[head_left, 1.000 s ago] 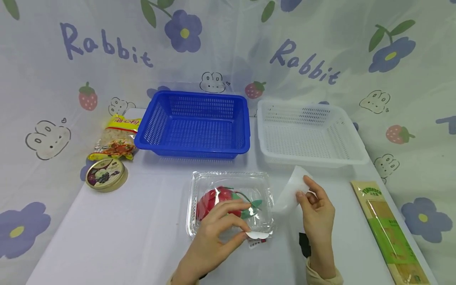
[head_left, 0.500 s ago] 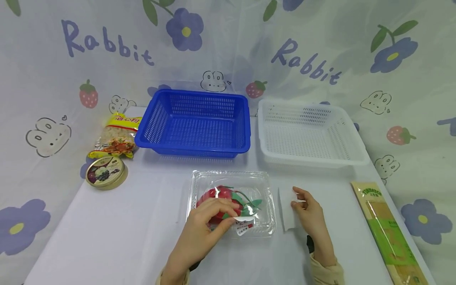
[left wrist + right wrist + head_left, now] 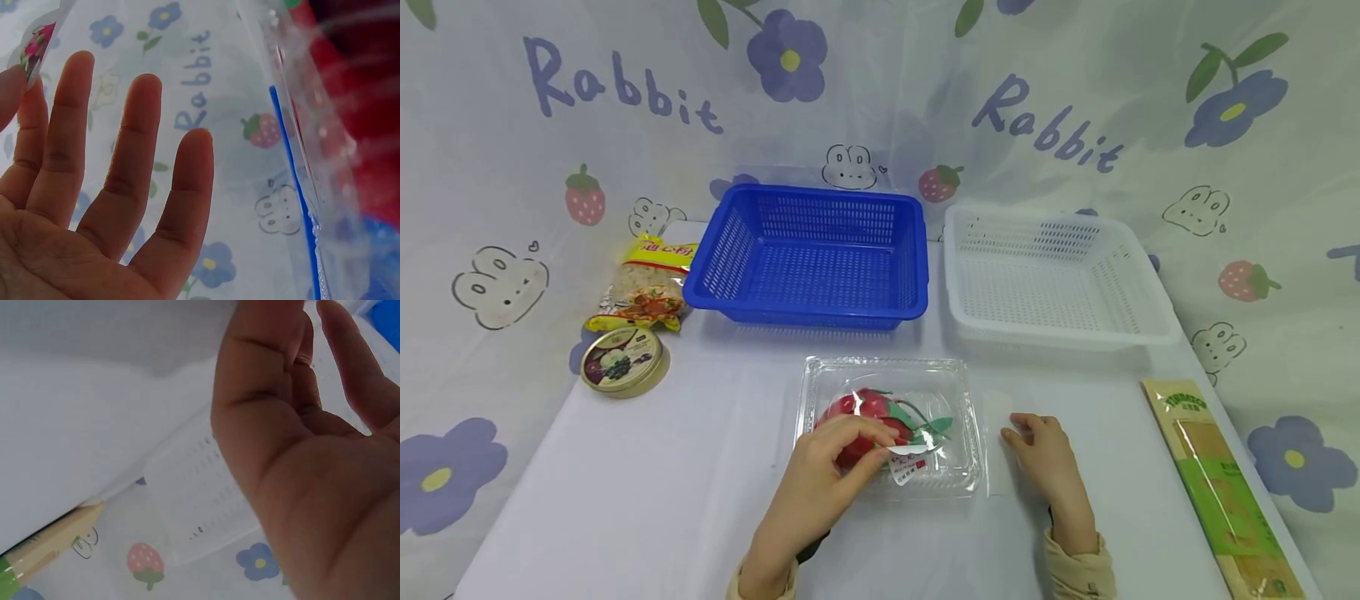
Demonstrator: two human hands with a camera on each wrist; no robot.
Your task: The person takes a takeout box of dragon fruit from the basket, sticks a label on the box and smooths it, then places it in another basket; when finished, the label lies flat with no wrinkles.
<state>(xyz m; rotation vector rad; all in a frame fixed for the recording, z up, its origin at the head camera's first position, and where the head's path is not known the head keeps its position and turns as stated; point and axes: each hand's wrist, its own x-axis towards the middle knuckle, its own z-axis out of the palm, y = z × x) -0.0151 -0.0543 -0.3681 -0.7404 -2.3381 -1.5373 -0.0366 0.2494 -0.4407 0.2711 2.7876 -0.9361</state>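
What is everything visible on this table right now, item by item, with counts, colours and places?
clear plastic clamshell box: 1, transparent, front centre of table, red and green item inside
sticker label: 1, white with red, on the box lid, pinched by the left hand
white paper sheet: 1, white, flat on the table right of the box
blue basket: 1, blue, back centre
white basket: 1, white, back right
round tin: 1, gold rim, left side
snack bag: 1, yellow, behind the tin
long flat packet: 1, tan and green, right edge
table: 1, white
left hand: on the box lid
right hand: resting by the paper sheet
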